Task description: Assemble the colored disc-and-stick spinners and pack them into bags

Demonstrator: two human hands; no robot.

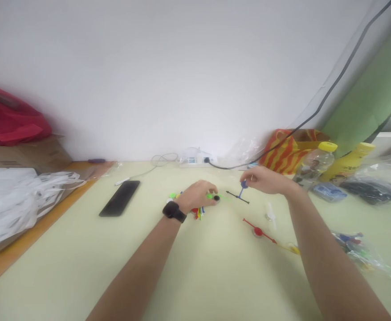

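My left hand [197, 196], with a black watch on its wrist, is closed over a bunch of small coloured plastic sticks [198, 212] on the pale green table [215, 267]; a green piece and a black disc [217, 198] show at its fingertips. My right hand [265, 180] pinches a blue connector piece [243, 184] with a blue rod that meets a thin black rod [237, 197] lying on the table. A red rod with a red disc [258, 231] lies nearer to me, between my forearms.
A black phone [120, 198] lies to the left. White plastic bags [18, 196] and a cardboard box sit at far left. A power strip [195, 159] with cables, a striped bag [287, 151], yellow-capped bottles [315, 167] and clear bags of parts [356, 249] stand at back and right.
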